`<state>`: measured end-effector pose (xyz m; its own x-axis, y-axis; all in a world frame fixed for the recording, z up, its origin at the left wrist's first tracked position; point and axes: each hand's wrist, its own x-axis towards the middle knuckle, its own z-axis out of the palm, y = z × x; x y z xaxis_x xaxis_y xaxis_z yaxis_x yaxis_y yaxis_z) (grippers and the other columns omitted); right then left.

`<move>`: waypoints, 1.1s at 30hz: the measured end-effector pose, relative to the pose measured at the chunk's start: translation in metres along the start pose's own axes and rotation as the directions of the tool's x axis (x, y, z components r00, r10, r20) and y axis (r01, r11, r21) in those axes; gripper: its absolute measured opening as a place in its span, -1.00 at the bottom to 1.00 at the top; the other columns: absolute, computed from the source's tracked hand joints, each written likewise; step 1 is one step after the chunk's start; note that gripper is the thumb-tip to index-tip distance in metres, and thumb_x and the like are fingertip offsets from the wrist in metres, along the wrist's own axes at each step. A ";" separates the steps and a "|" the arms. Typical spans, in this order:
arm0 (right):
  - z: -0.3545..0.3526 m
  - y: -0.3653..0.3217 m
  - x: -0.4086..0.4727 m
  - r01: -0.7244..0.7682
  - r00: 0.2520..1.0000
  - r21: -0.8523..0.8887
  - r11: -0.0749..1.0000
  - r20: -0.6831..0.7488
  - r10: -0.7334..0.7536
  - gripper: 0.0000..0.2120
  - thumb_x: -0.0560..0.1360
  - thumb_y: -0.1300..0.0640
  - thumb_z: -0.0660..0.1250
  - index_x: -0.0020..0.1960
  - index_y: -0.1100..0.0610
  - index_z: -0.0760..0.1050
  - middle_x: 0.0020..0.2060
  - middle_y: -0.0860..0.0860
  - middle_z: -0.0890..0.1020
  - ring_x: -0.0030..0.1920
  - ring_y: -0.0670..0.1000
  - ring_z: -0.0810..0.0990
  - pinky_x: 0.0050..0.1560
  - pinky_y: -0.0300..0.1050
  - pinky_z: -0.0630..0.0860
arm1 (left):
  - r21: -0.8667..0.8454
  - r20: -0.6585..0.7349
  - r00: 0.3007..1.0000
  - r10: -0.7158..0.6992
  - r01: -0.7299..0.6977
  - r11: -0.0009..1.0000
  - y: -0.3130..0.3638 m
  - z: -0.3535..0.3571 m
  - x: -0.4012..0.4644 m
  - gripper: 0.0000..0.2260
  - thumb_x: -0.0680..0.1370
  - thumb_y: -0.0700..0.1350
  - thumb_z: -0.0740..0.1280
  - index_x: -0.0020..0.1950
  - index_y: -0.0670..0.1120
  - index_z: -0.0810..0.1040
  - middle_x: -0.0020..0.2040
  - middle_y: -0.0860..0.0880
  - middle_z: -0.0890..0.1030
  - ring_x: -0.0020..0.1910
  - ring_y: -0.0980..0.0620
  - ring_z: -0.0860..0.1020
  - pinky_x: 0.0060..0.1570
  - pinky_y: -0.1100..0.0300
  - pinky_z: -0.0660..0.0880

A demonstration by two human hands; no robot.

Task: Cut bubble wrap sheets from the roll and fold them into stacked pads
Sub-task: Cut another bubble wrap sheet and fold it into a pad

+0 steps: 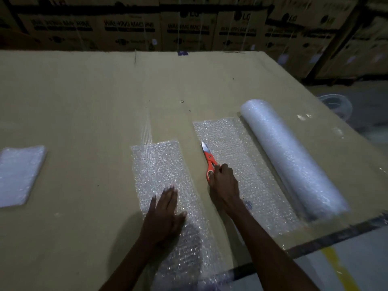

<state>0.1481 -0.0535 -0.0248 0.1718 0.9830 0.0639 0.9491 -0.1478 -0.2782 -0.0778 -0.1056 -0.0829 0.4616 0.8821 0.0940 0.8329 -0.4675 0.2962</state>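
The worktop (84, 97) is covered with brown cardboard. The bubble wrap roll (291, 158) lies at the right, with its unrolled end (237, 164) spread flat to its left. A cut sheet (165, 185) lies separately in the centre, apart from the unrolled end. The left hand (165, 208) rests flat on the cut sheet, fingers straight and released. The right hand (224, 183) has its fingers clenched around the orange handle of the scissors (207, 158), blades pointing far along the edge of the unrolled end. A stack of folded pads (21, 173) sits at the left. Cardboard boxes (189, 28) stand beyond the far edge.
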 end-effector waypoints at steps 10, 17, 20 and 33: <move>0.018 -0.016 -0.040 0.405 0.907 0.146 0.903 -0.187 -0.376 -0.67 0.59 0.14 0.20 0.20 0.33 0.55 0.10 0.27 0.61 0.09 0.26 0.57 0.15 0.14 0.55 | 0.064 0.033 0.992 -0.125 0.123 0.990 -0.009 -0.008 0.000 -0.24 0.61 0.36 -0.20 0.62 -0.13 0.11 0.63 -0.07 0.02 0.62 -0.05 0.01 0.55 -0.12 -0.09; 0.050 -0.037 -0.070 0.473 0.838 0.123 0.872 0.244 -0.489 -0.38 0.58 -0.15 0.12 0.37 0.32 0.50 0.37 0.34 0.51 0.37 0.33 0.51 0.38 0.32 0.38 | 0.112 -0.008 0.963 -0.269 0.268 0.957 -0.010 -0.038 0.010 -0.27 0.62 0.25 -0.17 0.60 -0.23 0.15 0.60 -0.19 0.17 0.59 -0.16 0.13 0.51 -0.17 -0.01; 0.058 -0.046 -0.070 0.444 0.845 0.108 0.889 0.279 -0.456 -0.31 0.58 -0.20 0.11 0.40 0.36 0.48 0.39 0.38 0.47 0.39 0.35 0.49 0.38 0.36 0.34 | 0.097 -0.001 0.970 -0.242 0.241 0.966 -0.005 -0.029 -0.012 -0.39 0.68 0.14 -0.07 0.48 -0.27 0.38 0.49 -0.24 0.39 0.45 -0.23 0.39 0.35 -0.30 0.32; 0.077 -0.104 -0.038 0.535 0.805 0.003 0.845 0.302 -0.510 -0.11 0.55 -0.37 -0.27 0.66 0.23 -0.02 0.64 0.23 -0.06 0.65 0.17 -0.13 0.55 0.25 -0.31 | 0.117 0.036 0.981 -0.190 0.185 0.976 -0.097 -0.043 -0.052 -0.35 0.69 0.22 -0.14 0.49 -0.22 0.39 0.51 -0.17 0.38 0.45 -0.14 0.41 0.30 -0.32 0.36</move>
<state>0.0226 -0.0670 -0.0719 -0.4258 0.8997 -0.0961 0.8931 0.4009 -0.2038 -0.1958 -0.1031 -0.0757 0.3058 0.9521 0.0014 0.9337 -0.3002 0.1950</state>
